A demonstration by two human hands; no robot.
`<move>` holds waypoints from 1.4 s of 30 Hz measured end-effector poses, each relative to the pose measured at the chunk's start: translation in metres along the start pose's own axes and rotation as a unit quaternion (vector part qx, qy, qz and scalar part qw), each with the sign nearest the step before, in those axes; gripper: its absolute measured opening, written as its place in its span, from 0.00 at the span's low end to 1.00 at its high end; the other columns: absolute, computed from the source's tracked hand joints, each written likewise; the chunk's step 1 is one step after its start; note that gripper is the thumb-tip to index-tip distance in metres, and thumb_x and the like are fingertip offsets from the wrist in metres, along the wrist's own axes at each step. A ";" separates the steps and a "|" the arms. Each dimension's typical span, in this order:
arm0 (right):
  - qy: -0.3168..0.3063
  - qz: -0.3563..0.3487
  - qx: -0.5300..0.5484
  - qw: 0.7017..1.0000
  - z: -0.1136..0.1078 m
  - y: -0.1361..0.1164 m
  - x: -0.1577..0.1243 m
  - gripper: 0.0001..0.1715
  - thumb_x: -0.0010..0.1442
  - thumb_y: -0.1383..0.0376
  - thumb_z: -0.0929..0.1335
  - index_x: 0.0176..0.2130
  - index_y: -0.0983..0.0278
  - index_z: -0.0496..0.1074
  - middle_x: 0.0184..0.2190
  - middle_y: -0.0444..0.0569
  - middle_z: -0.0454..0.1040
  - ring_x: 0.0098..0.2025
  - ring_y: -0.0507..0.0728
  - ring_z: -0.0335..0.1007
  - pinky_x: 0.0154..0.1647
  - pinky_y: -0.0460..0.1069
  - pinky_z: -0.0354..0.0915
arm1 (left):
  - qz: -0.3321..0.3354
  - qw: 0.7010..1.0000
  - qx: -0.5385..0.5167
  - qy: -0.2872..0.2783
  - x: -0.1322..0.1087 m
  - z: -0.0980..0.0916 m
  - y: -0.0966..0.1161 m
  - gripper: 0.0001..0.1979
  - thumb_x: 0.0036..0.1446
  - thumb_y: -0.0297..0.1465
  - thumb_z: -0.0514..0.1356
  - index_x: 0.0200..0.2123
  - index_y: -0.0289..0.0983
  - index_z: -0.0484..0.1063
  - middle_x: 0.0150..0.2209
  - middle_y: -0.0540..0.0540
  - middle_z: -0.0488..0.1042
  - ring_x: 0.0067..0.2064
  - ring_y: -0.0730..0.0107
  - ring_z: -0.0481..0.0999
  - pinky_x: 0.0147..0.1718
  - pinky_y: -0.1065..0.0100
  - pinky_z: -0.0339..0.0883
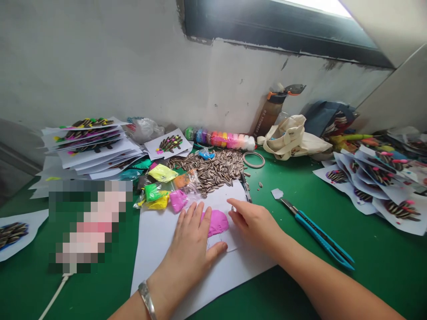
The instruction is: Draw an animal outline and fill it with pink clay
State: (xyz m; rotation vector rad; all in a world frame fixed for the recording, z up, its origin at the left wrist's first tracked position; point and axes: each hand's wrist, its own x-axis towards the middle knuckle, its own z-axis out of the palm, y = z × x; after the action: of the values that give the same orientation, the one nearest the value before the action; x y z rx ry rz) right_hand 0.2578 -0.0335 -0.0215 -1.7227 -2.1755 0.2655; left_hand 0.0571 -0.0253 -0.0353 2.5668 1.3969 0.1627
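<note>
Lying at the far left of the green table (383, 275), a sheet with seeds on it (13, 233) sits apart from a pixelated object (91, 229) and a stack of decorated sheets (100, 164). Next, the left forearm rises from the bottom edge, a silver bracelet (147, 298) at its wrist. Its left hand (193, 238) lies palm down on white paper (155, 275), back of the hand upward, the four fingers pointing away from the body and slightly apart, the thumb stretched out to the right. The index finger overlaps the left edge of a pink clay shape (218, 223), which lies on a smaller sheet (235, 243) between the two hands. The right forearm slants in from the lower right; its right hand (258, 220) is turned leftward above the clay's right edge, index finger and thumb pinched on a small seed (232, 208). Its other fingers are mostly hidden, so their curl cannot be told. Beyond the hands spreads a seed pile (216, 169); farther right rests a blue utility knife (322, 238).
</note>
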 end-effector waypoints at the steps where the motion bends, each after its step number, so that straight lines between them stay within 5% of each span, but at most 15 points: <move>1: 0.026 0.009 -0.015 1.000 0.001 0.002 0.000 0.15 0.65 0.64 0.61 0.50 0.64 0.69 0.33 0.49 0.76 0.32 0.55 0.71 0.32 0.47 0.56 | 0.001 1.000 0.000 -0.002 0.000 -0.001 0.000 0.40 0.57 0.52 0.55 0.65 0.32 0.57 0.67 0.33 0.54 0.67 0.41 0.49 0.62 0.42 0.49; 9: 0.014 0.036 -0.133 0.990 0.005 0.001 0.005 0.11 0.64 0.62 0.63 0.31 0.63 0.68 0.30 0.46 0.72 0.30 0.54 0.67 0.28 0.48 0.51 | 0.010 1.000 -0.001 0.001 -0.002 -0.003 -0.001 0.40 0.62 0.55 0.43 0.66 0.33 0.55 0.66 0.33 0.54 0.67 0.42 0.50 0.62 0.42 0.50; 22: -0.052 0.058 0.005 0.997 -0.004 0.015 0.001 0.11 0.63 0.73 0.61 0.34 0.63 0.70 0.33 0.47 0.68 0.34 0.53 0.65 0.34 0.45 0.57 | 0.015 1.000 -0.002 -0.003 -0.002 -0.004 0.001 0.43 0.59 0.58 0.45 0.65 0.32 0.56 0.66 0.30 0.53 0.67 0.39 0.48 0.61 0.40 0.49; 30: -0.006 0.026 -0.015 1.000 0.005 0.015 -0.001 0.10 0.61 0.76 0.59 0.34 0.63 0.65 0.33 0.48 0.66 0.32 0.54 0.61 0.33 0.47 0.58 | 0.019 0.999 0.000 0.033 -0.001 -0.004 0.002 0.36 0.59 0.48 0.56 0.63 0.31 0.59 0.64 0.31 0.59 0.66 0.41 0.53 0.61 0.43 0.51; 35: -0.011 0.056 0.047 0.997 -0.004 0.012 0.008 0.07 0.62 0.68 0.59 0.34 0.62 0.64 0.26 0.42 0.65 0.27 0.52 0.58 0.28 0.45 0.56 | 0.019 0.999 -0.019 0.040 -0.001 -0.007 0.003 0.37 0.57 0.47 0.59 0.63 0.31 0.59 0.63 0.30 0.60 0.66 0.41 0.54 0.61 0.42 0.52; 42: 0.048 0.012 0.184 0.982 0.004 0.007 0.024 0.12 0.58 0.72 0.62 0.38 0.64 0.74 0.34 0.48 0.75 0.37 0.54 0.70 0.40 0.49 0.65 | 0.013 0.999 -0.024 0.022 0.000 -0.006 0.001 0.37 0.56 0.46 0.60 0.63 0.32 0.60 0.64 0.31 0.59 0.66 0.40 0.53 0.61 0.42 0.50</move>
State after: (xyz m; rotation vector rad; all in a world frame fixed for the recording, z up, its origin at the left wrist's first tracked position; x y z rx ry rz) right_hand 0.2578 -0.0087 -0.0243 -1.5192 -1.8941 0.5418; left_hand 0.0570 -0.0255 -0.0293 2.5576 1.3589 0.2559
